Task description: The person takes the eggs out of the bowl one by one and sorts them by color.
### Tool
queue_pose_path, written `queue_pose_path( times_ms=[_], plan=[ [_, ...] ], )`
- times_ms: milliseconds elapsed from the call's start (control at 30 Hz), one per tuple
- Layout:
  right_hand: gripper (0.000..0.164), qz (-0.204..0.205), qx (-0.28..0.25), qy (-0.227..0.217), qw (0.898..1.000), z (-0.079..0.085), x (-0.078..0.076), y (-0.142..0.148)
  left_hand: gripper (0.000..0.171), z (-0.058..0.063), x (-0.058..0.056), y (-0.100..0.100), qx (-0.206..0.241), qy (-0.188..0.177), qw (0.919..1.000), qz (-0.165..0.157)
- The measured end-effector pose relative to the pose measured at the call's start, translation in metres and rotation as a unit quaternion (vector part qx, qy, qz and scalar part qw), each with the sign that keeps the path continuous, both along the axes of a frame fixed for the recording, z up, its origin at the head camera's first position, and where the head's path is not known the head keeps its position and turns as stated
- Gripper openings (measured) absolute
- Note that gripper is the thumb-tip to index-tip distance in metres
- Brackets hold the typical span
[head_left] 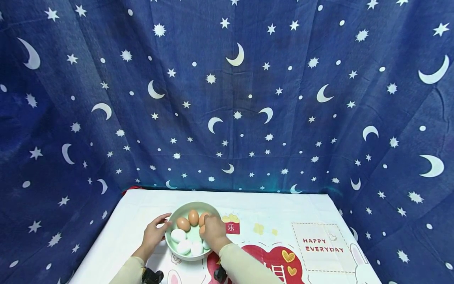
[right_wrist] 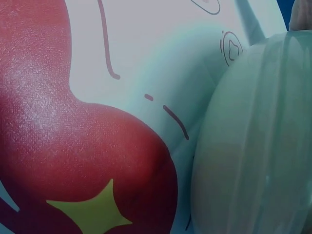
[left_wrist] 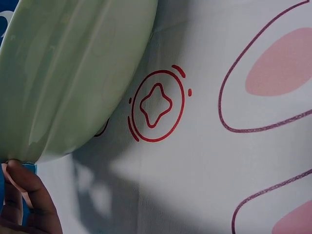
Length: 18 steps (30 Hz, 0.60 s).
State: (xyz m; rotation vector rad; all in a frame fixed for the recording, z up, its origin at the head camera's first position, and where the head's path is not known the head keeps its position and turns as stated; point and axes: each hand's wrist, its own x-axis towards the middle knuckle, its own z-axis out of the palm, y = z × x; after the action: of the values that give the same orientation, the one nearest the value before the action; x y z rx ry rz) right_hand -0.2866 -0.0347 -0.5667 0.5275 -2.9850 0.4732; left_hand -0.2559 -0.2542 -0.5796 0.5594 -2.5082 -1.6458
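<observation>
A pale green bowl (head_left: 191,258) stands on the table, with several brown eggs (head_left: 183,224) at its far side and several white eggs (head_left: 184,247) at its near side. My left hand (head_left: 153,233) holds the bowl's left rim; the left wrist view shows its fingers (left_wrist: 30,187) against the edge. From the right, my right hand (head_left: 215,232) reaches over the rim, its curled fingers at a brown egg (head_left: 203,217) on the bowl's right side. The back of this hand hides its fingertips and part of the eggs beneath.
A white tablecloth (head_left: 262,209) printed with red hearts, rabbits and lettering covers the table. Blue curtains (head_left: 241,118) with moons and stars hang behind it and along both sides.
</observation>
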Motion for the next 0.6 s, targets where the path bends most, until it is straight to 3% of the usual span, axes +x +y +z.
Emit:
queue_pose_path(
  times_ms=[233, 433, 600],
  plan=[
    [0.03, 0.003, -0.037, -0.003, 0.999, 0.0005, 0.0003, 0.0, 0.043, -0.0007, 0.0006, 0.0004, -0.002, 0.002, 1.0, 0.001],
    [0.03, 0.0, -0.077, -0.034, 0.996, 0.0059, 0.003, 0.0003, 0.042, -0.0011, -0.0002, 0.0003, 0.005, 0.004, 1.0, 0.001],
    [0.03, 0.005, -0.14, -0.049, 0.989, 0.0071, 0.003, 0.0026, 0.041, -0.0006, 0.0001, 0.002, 0.009, 0.01, 0.9999, 0.002]
  ],
)
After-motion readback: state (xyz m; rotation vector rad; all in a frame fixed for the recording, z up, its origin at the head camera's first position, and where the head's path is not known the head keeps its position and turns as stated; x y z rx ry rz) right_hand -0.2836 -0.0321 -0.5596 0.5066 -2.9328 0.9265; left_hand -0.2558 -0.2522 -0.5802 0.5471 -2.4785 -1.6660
